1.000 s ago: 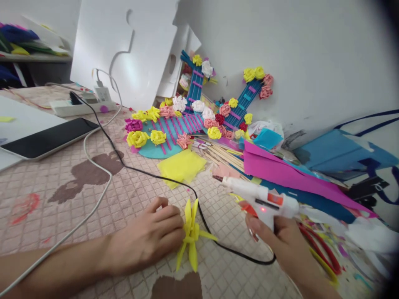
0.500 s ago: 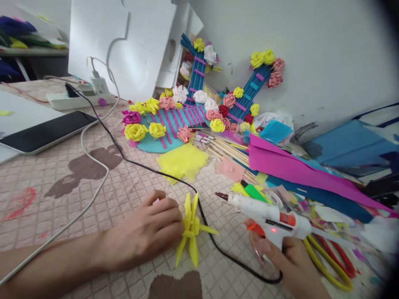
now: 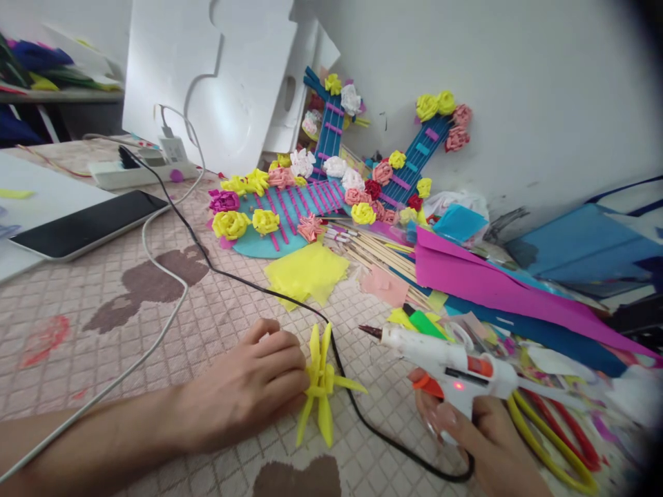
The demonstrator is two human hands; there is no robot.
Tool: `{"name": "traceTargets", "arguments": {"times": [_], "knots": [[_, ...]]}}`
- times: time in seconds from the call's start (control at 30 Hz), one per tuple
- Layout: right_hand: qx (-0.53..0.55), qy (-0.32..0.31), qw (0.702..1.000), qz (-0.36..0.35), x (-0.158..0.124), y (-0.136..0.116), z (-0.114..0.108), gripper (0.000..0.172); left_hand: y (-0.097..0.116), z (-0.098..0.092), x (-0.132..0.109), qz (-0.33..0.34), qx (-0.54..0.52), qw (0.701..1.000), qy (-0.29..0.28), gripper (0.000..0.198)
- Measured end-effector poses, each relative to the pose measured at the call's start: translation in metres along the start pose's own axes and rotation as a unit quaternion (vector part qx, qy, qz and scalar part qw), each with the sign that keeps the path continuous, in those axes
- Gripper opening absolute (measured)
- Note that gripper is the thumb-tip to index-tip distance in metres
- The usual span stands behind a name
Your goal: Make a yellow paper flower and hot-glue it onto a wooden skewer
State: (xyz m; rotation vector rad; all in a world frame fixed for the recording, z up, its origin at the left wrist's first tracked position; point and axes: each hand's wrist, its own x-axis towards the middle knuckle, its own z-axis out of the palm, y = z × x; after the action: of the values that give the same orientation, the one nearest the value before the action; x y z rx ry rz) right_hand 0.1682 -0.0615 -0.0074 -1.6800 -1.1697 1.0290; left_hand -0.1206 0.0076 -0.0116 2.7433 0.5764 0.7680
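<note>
My left hand (image 3: 259, 386) rests low over the table with its fingers curled around one side of a yellow paper flower (image 3: 324, 386). Narrow pointed petals stick out of the flower to the right, up and down; the part inside my fingers is hidden. To the right, my right hand (image 3: 476, 428) grips a white hot glue gun (image 3: 440, 352) by its handle, a finger at the orange trigger. A red light glows on the gun's side. Its dark nozzle points left, above and to the right of the flower, apart from it.
A black cable (image 3: 259, 283) crosses the table behind and beside the flower. Yellow paper sheets (image 3: 309, 270), wooden sticks (image 3: 383, 252), a green marker (image 3: 425, 323) and scissors (image 3: 549, 442) lie around. A flower-decorated blue guitar shape (image 3: 269, 238) stands farther back; a phone (image 3: 90, 224) lies at left.
The whole view has shifted slightly, moving the scene a little right and down. Both hands keep their hold, and the flower and glue gun stay about where they were.
</note>
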Motion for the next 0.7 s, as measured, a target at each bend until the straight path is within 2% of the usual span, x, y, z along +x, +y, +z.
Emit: {"name": "traceTargets", "arguments": {"times": [0.13,0.3,0.5,0.7], "knots": [[-0.003,-0.027,1.000,-0.006,0.003,0.006,-0.005,0.039,0.001,-0.002,0.001,-0.002,-0.001,1.000,-0.003,0.012],[-0.020,-0.098,0.995,-0.013,0.006,0.014,-0.013,0.038,0.002,-0.005,0.001,0.000,0.000,1.000,-0.004,0.015],[0.022,-0.043,0.998,0.026,-0.003,0.007,-0.007,0.039,0.001,-0.006,-0.001,0.006,0.006,1.000,-0.018,0.017],[0.065,-0.061,0.994,0.064,-0.009,-0.004,-0.003,0.044,0.000,-0.008,-0.004,0.025,0.017,0.999,-0.020,0.025]]}}
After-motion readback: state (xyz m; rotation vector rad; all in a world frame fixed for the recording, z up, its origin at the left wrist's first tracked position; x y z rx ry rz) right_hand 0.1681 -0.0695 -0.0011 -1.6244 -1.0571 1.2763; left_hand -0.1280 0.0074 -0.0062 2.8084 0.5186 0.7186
